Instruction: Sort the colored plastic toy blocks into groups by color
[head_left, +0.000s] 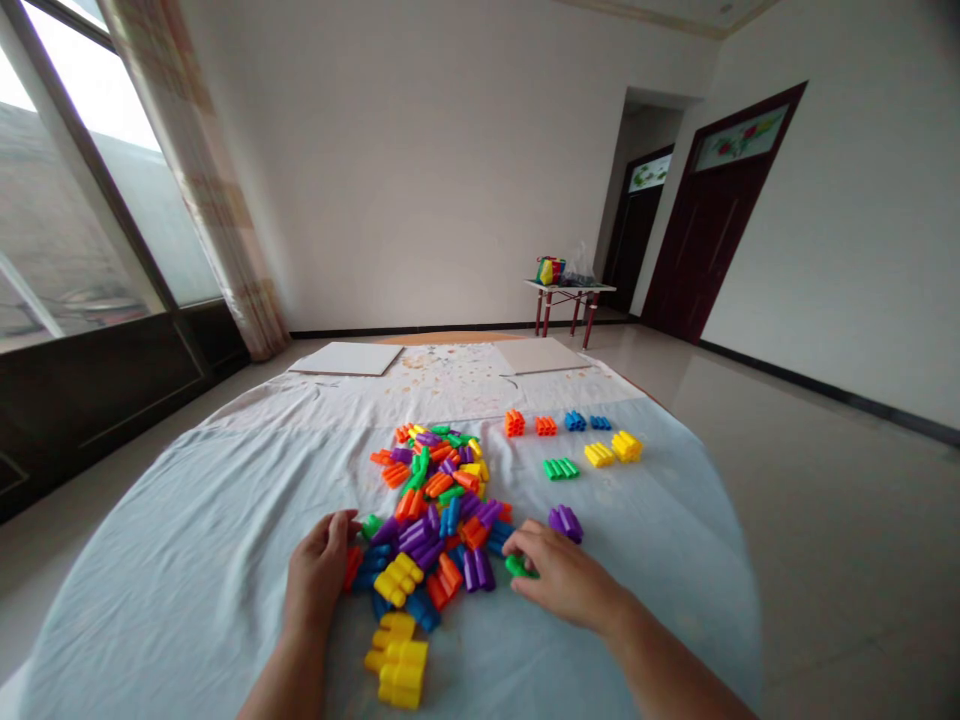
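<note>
We record a bright room with a tall window (75, 180) and a checked curtain (202, 170) on the left, and two dark red doors (712, 220) in the far right wall. A small table with red legs (570, 305) stands near the far wall, bearing a multicoloured bag (550, 271) and a clear plastic bag (579, 266).

In the foreground is a large round table (187, 530) under a pale blue cloth. A paint-stained white cloth (450, 385) covers its far part, and two pale boards (346, 358) (540, 355) lie side by side at the far edge.

A heap of interlocking plastic blocks (431, 510) in orange, purple, blue, green, yellow and red occupies the table's middle, reaching toward the near edge. Sorted groups sit toward the far right: orange and blue blocks (555, 423) in one row, green and yellow blocks (592, 455) nearer us. A yellow stack (397, 665) lies at the near edge, below the heap.

Our left hand (319, 570) rests curled against the heap's near left side, beside a red block (352, 568); we cannot tell whether it pinches anything. Our right hand (562, 575) lies with fingers together over a green block (520, 566), pinching it against the cloth, just beside a purple block (565, 522).
</note>
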